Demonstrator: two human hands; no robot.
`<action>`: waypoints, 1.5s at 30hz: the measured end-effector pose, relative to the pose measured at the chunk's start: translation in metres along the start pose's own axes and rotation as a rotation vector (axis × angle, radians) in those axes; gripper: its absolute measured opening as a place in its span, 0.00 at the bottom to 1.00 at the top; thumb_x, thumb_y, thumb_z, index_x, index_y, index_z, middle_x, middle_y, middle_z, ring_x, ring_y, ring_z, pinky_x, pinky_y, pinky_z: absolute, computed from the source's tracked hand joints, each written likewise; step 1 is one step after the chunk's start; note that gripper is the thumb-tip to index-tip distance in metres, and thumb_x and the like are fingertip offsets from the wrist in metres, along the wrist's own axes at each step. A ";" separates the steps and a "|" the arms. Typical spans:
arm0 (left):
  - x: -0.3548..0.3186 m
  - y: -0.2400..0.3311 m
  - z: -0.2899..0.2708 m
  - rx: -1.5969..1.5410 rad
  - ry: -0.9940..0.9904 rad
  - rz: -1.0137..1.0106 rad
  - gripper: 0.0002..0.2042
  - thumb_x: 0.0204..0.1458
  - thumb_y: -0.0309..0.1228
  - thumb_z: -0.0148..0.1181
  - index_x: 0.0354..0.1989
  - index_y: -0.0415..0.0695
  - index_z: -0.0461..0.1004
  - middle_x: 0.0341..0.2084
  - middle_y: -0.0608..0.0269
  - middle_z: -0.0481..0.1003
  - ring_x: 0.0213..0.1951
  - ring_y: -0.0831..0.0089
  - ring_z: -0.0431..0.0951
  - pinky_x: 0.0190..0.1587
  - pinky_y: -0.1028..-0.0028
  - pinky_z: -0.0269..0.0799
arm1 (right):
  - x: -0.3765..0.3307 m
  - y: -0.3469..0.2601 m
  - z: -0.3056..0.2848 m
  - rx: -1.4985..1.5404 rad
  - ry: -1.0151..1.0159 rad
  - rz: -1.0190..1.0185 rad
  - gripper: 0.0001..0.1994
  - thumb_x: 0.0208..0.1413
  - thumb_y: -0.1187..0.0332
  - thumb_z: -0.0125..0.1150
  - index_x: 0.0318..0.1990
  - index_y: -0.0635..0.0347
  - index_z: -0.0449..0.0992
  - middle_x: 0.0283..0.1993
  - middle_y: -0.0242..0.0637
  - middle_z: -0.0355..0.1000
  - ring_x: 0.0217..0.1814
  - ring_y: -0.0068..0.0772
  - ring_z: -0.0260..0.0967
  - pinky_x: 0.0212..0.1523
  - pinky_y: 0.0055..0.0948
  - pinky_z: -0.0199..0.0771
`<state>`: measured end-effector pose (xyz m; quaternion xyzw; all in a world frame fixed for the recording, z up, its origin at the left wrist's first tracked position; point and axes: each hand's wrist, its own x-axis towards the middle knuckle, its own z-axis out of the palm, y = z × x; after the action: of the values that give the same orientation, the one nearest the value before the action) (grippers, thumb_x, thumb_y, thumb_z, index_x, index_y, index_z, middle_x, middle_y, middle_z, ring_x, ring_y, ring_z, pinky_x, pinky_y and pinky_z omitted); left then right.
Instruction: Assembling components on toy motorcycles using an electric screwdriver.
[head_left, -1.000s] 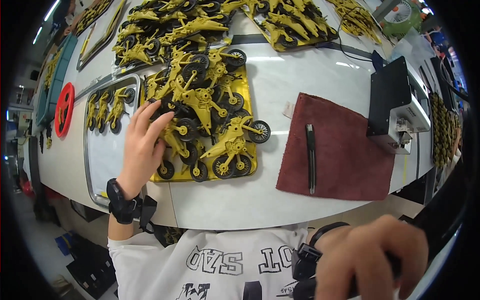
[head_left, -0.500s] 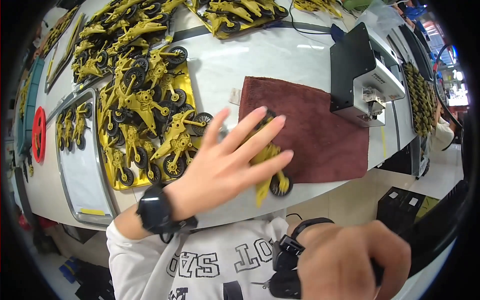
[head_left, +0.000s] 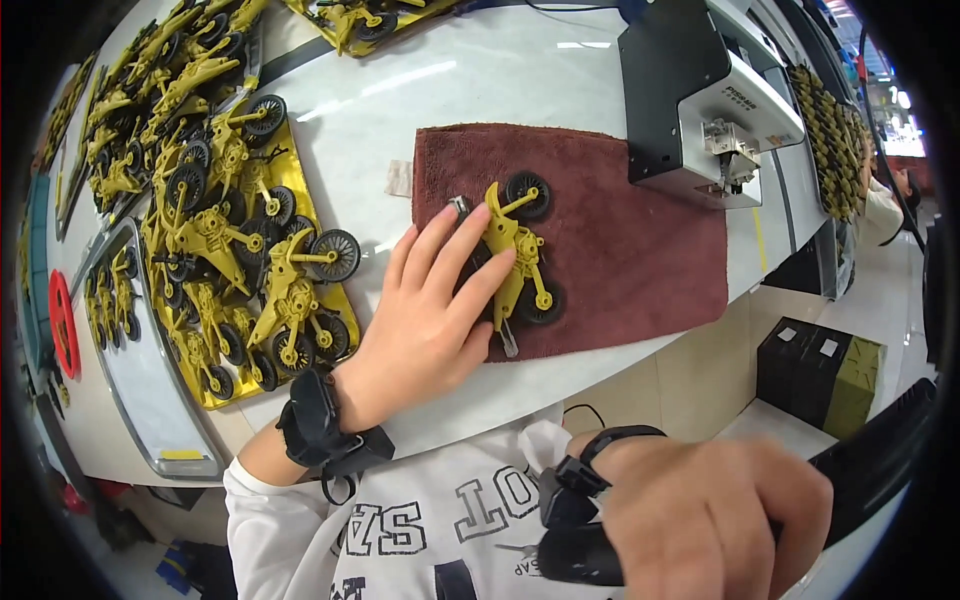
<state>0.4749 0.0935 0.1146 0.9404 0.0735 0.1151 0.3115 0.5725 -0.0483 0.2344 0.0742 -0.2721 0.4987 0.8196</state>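
A yellow toy motorcycle [head_left: 512, 262] with black wheels lies on its side on a dark red cloth [head_left: 640, 260]. My left hand [head_left: 425, 315] lies along its left side, fingers stretched out, with fingertips touching the yellow body. Beneath those fingers a dark part with a small silvery end [head_left: 459, 205] shows only in part. A clear or silvery strip [head_left: 510, 340] sticks out at the motorcycle's near end. My right hand [head_left: 715, 520] is low at the right, in front of my body, fingers curled around something dark that they mostly hide.
Many similar yellow motorcycles crowd a yellow tray [head_left: 310, 170] at the left, beside a grey-rimmed tray [head_left: 160, 400]. A black-and-silver machine [head_left: 690, 110] stands at the cloth's far right. Black boxes [head_left: 800, 365] sit below the table's right edge.
The motorcycle, partly over the cloth's near edge and under my spread left hand before, now lies on the cloth. My left fingers have drawn closer together at its left side. The view has shifted.
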 end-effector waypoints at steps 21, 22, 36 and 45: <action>0.004 -0.004 0.014 0.013 0.021 -0.088 0.48 0.33 0.50 0.70 0.64 0.44 0.55 0.65 0.46 0.49 0.67 0.42 0.45 0.64 0.43 0.40 | -0.029 -0.051 -0.057 -1.176 0.323 -0.465 0.36 0.49 0.68 0.64 0.62 0.60 0.48 0.24 0.39 0.67 0.20 0.34 0.65 0.24 0.31 0.67; 0.004 -0.003 0.014 0.016 0.028 -0.087 0.48 0.33 0.50 0.70 0.64 0.44 0.55 0.65 0.46 0.49 0.67 0.42 0.45 0.64 0.43 0.40 | -0.030 -0.045 -0.058 -1.176 0.316 -0.466 0.36 0.49 0.68 0.64 0.62 0.60 0.48 0.24 0.39 0.67 0.20 0.34 0.65 0.24 0.31 0.67; 0.008 0.008 0.008 0.095 0.036 -0.102 0.51 0.30 0.44 0.70 0.66 0.47 0.50 0.65 0.44 0.47 0.68 0.45 0.43 0.65 0.44 0.38 | -0.061 -0.033 -0.036 -1.207 0.376 -0.533 0.33 0.52 0.67 0.60 0.61 0.61 0.49 0.23 0.36 0.64 0.19 0.30 0.61 0.23 0.31 0.66; 0.006 0.004 0.009 0.092 0.018 -0.108 0.50 0.34 0.50 0.68 0.67 0.47 0.50 0.66 0.47 0.48 0.68 0.47 0.43 0.64 0.41 0.34 | -0.065 -0.048 -0.041 -1.253 0.392 -0.547 0.31 0.53 0.66 0.58 0.61 0.61 0.50 0.23 0.37 0.64 0.19 0.31 0.60 0.23 0.31 0.63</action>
<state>0.4836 0.0864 0.1115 0.9472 0.1323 0.1033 0.2732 0.6060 -0.1062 0.1737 -0.4365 -0.3267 0.0292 0.8378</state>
